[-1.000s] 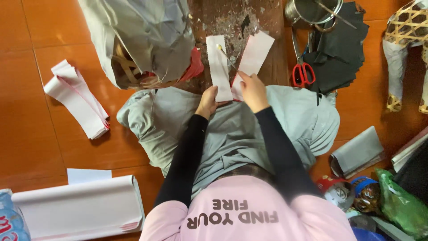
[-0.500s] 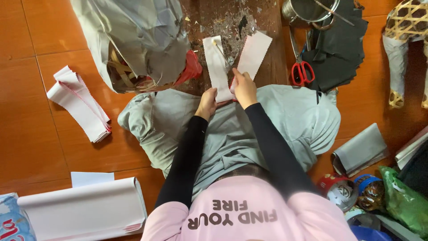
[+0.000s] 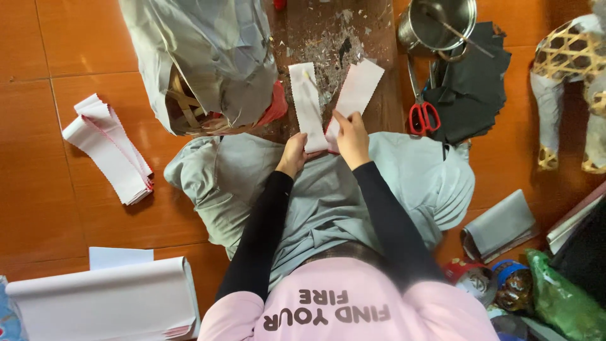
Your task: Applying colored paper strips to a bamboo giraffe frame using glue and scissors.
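Observation:
My left hand [image 3: 293, 153] pinches the lower end of a white paper strip [image 3: 307, 104] with zigzag edges. My right hand [image 3: 351, 136] grips the bottom of a second, similar strip [image 3: 358, 90]. The two strips fan out in a V over a scuffed wooden board [image 3: 328, 35] and meet between my hands, where a bit of red backing shows. Both arms are in black sleeves and reach forward over my grey trousers [image 3: 221, 183].
A silver-paper-covered bamboo frame [image 3: 202, 57] lies to the upper left, with a stack of white-and-red strips [image 3: 110, 148] further left. Red-handled scissors [image 3: 423, 115], black sheets [image 3: 476, 88] and a metal pot [image 3: 442, 22] are at the right. White paper rolls [image 3: 107, 300] sit bottom left.
My hands stay together at the base of the two strips and have shifted only slightly. The view has drifted a little.

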